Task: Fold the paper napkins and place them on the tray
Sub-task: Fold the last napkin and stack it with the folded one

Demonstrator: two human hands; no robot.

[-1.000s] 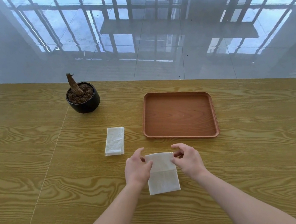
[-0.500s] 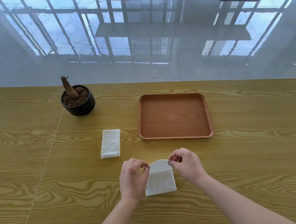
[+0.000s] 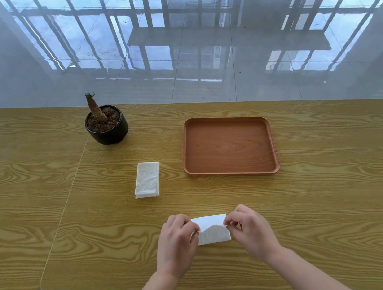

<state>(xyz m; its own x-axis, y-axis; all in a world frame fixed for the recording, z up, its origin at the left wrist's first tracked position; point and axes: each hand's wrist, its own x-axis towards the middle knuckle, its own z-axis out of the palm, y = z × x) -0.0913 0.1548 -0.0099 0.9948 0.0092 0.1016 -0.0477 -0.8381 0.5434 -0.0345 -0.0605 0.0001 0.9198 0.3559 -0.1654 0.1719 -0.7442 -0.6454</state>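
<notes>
Two hands, left hand (image 3: 175,244) and right hand (image 3: 253,231), pinch the napkin (image 3: 212,230); beyond lie spare napkin (image 3: 147,179), tray (image 3: 232,174).

I get a bright, evenly lit daylight view. The glossy floor (image 3: 195,45) throws back strong window glare in pale bars. Shadows on the table (image 3: 316,188) are soft and faint. Focus looks sharp throughout, with no motion blur, though the wide lens bows the table edges near the corners.
</notes>
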